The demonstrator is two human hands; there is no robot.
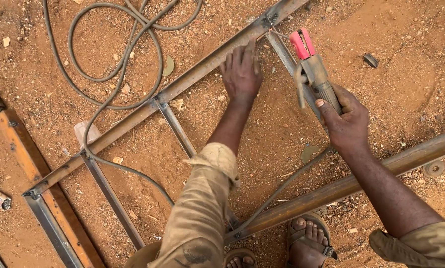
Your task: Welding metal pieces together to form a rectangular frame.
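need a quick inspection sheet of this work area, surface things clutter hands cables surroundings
surface: red sandy ground, bare dirt with small stones
job's things: metal frame of long rails with cross bars, lying flat on the ground; electrode holder with red jaws, its rod tip at the frame's joint
clutter: round discs on the dirt, small dark piece
grippers: left hand flat on the frame rail; right hand gripping the holder
cables: grey cable looped on the ground, crossing the frame
surroundings: sandalled feet, orange bar at left

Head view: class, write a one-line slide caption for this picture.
Left hand pressing a steel frame lying on red dirt while the right hand holds a welding electrode holder at a corner joint.
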